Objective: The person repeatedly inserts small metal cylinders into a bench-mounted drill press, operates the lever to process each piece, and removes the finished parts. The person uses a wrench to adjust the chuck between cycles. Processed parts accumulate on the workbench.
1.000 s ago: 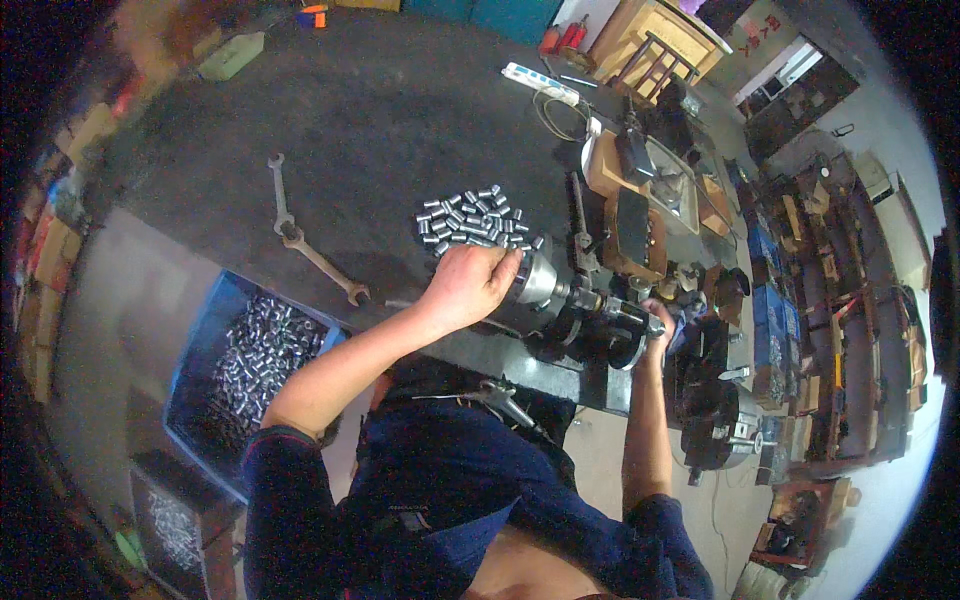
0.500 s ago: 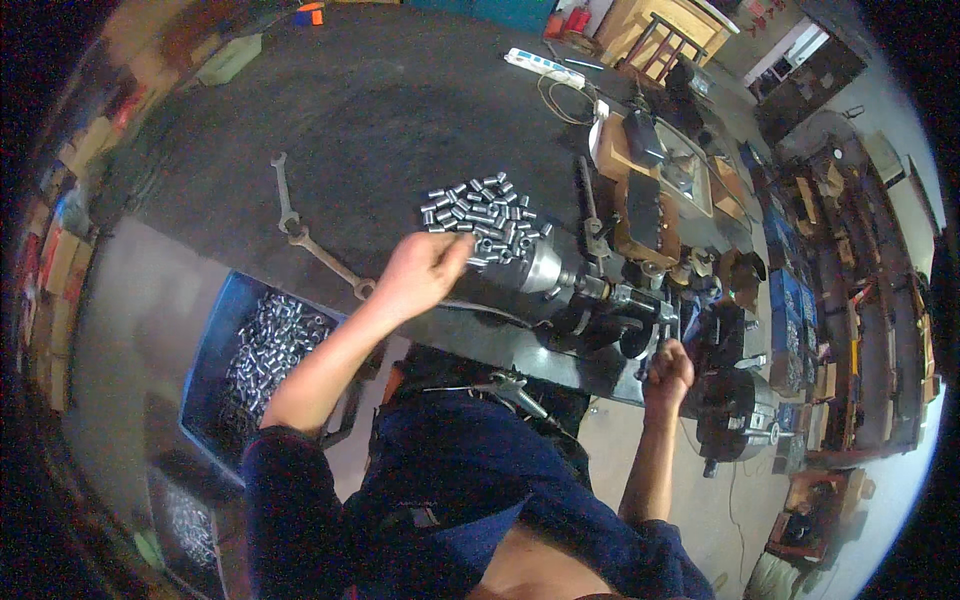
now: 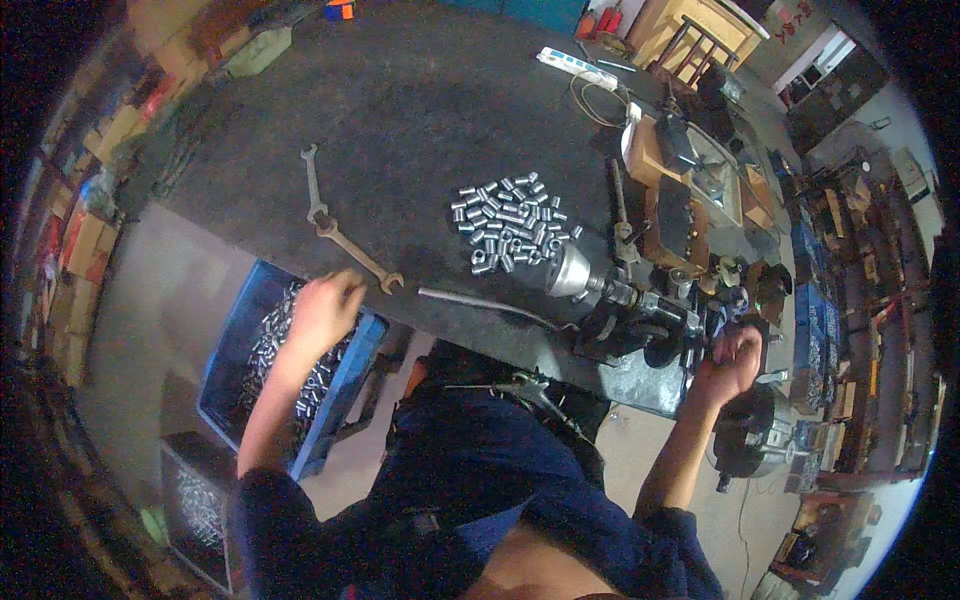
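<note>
My left hand [image 3: 328, 312] is over the near edge of the bench, above a blue bin [image 3: 335, 405] full of small metal sleeves [image 3: 268, 345]. Its fingers are curled closed; whatever they hold is hidden. At the right end of a bench-mounted machine, my right hand [image 3: 735, 362] is closed around what looks like its handle, mostly covered by the fingers. The machine's shiny conical head [image 3: 569, 271] points left. Beside this head lies a loose pile of short, shiny metal sleeves [image 3: 512, 222] on the dark bench.
Two open-ended wrenches, one silver [image 3: 313, 185] and one brownish [image 3: 358, 258], lie left of the pile. A metal rod [image 3: 480, 300] runs along the bench's near edge. Farther back is a white power strip [image 3: 577, 68]. Shelves with blue bins [image 3: 812, 310] stand at the right.
My left hand has moved from the sleeve pile leftward and nearer, to above the blue bin. My right hand has shifted right at the machine's end. The view has shifted slightly.
</note>
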Demonstrator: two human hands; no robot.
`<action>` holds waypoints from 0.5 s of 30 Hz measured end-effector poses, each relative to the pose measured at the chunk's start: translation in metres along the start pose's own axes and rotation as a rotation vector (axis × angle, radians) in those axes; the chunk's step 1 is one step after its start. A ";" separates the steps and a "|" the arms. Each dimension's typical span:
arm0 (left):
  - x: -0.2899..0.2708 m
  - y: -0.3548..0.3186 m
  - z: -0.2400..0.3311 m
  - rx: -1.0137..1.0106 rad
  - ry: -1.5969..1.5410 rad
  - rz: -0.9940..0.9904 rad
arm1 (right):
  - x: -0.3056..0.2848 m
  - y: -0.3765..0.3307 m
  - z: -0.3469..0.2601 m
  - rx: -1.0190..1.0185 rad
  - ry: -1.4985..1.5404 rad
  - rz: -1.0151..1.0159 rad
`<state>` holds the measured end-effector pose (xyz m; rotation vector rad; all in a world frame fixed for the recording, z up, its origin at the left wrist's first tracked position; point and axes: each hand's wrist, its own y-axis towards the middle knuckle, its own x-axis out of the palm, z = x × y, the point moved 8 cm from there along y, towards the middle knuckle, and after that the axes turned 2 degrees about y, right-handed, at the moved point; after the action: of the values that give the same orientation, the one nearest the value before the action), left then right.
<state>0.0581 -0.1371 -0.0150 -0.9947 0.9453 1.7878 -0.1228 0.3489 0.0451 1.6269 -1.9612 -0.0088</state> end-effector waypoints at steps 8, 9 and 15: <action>0.087 0.131 0.081 0.218 -0.176 -0.079 | -0.057 -0.059 0.045 0.233 0.008 0.014; 0.098 0.134 0.079 0.217 -0.120 -0.137 | -0.055 -0.063 0.054 0.277 0.030 0.047; 0.091 0.123 0.079 0.261 0.034 -0.150 | -0.065 -0.057 0.079 0.341 0.019 0.070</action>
<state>-0.1027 -0.0808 -0.0408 -0.9058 1.0655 1.4841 -0.1004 0.3648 -0.0687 1.7561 -2.0892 0.3866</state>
